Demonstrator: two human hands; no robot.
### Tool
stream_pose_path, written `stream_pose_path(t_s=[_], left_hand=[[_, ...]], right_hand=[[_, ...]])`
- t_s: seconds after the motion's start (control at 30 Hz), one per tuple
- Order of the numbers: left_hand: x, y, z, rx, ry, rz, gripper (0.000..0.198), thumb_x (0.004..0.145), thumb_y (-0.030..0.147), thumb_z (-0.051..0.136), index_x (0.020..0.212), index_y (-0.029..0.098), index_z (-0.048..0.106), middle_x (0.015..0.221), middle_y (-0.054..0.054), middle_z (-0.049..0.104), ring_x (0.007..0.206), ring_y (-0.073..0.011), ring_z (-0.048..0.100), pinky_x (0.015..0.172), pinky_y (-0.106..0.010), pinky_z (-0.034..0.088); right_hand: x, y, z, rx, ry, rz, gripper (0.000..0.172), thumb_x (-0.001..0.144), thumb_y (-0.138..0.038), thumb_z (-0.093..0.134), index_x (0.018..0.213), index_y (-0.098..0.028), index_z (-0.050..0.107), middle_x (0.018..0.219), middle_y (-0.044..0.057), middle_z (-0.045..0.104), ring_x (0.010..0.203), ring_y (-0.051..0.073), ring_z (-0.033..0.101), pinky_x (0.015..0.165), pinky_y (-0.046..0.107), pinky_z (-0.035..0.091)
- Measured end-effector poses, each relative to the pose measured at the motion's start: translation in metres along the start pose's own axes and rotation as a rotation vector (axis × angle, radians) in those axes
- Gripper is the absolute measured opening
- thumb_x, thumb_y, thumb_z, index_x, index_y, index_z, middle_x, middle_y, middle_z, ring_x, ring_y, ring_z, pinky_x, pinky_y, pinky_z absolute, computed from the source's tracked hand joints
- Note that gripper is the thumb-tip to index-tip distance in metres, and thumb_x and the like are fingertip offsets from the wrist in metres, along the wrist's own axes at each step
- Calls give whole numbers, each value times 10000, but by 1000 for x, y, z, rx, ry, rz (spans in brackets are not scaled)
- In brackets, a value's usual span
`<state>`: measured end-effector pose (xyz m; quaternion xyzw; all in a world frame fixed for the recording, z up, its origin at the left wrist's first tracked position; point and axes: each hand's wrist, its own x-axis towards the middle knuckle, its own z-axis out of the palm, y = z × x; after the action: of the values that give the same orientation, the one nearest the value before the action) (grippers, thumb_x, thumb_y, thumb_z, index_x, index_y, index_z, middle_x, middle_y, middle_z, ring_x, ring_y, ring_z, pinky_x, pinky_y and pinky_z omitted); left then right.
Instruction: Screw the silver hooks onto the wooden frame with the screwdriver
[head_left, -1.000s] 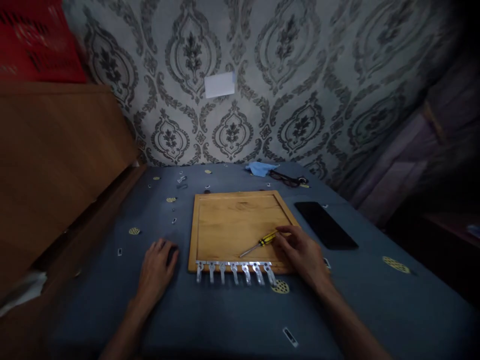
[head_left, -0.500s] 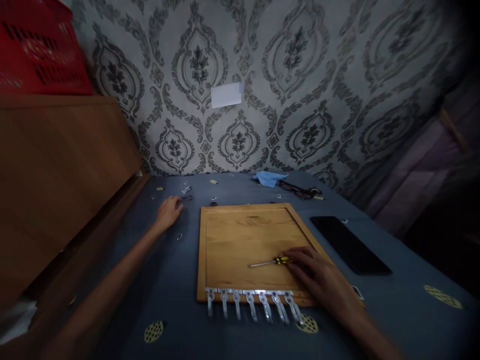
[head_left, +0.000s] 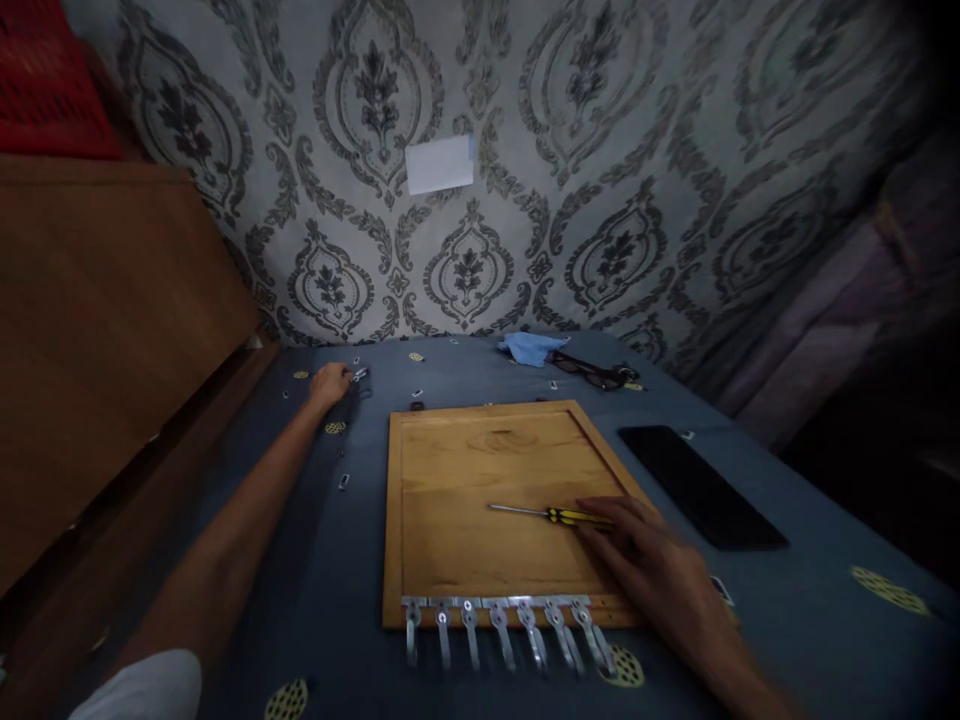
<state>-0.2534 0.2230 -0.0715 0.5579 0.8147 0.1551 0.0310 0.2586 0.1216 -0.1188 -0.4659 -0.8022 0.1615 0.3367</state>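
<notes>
My left hand reaches to the far left of the cloth, its fingers closed on a small silver metal hook that sticks out to the right. In my right hand is a screwdriver with a yellow and black handle, its shaft pointing left over the wooden board. That hand rests at the board's right edge. Along the board's near edge runs a row of several silver metal hooks, their curved ends hanging toward me.
A black phone-like slab lies right of the board. Behind it are dark glasses and a blue cloth. A wooden cabinet bounds the left, carrying a red basket. The patterned wall closes off the back.
My left hand has moved farther away, up to the small metal hook, and closed on it. The screwdriver has shifted slightly in my right hand, showing more handle. The view has shifted a little.
</notes>
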Motion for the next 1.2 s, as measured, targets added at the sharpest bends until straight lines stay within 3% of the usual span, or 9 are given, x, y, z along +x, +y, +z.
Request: stream_pose_path(t_s=[0.23, 0.53, 0.93, 1.2], left_hand=[[-5, -23, 9, -58, -9, 148, 373, 996, 395, 657, 1280, 156, 629, 1281, -102, 652, 1113, -254, 669, 946, -463, 597], [-16, -35, 23, -68, 22, 263, 360, 1000, 383, 654, 1284, 164, 626, 1290, -109, 649, 1115, -243, 666, 952, -463, 595], [-43, -28, 18, -142, 81, 202, 359, 1000, 383, 653, 1285, 166, 626, 1294, -110, 647, 1118, -244, 665, 955, -464, 594], [-72, -26, 11, -198, 119, 125, 350, 1001, 384, 652, 1268, 158, 630, 1252, -103, 661, 1072, -231, 678, 919, -441, 606]], right_hand=[[-2, 0, 1, -10, 16, -40, 378, 975, -539, 543, 1090, -257, 767, 1059, 83, 773, 893, 252, 773, 795, 372, 640], [-3, 0, 1, -16, 35, -54, 368, 968, -531, 567, 1099, -257, 775, 1062, 85, 760, 854, 249, 766, 716, 364, 639], [-2, -4, 3, 0, 44, -106, 319, 980, -451, 558, 1051, -229, 777, 1056, 112, 754, 921, 266, 754, 766, 382, 631], [-1, -7, 3, 30, 79, -115, 295, 987, -426, 548, 1021, -236, 771, 1066, 112, 752, 842, 238, 740, 694, 354, 614]])
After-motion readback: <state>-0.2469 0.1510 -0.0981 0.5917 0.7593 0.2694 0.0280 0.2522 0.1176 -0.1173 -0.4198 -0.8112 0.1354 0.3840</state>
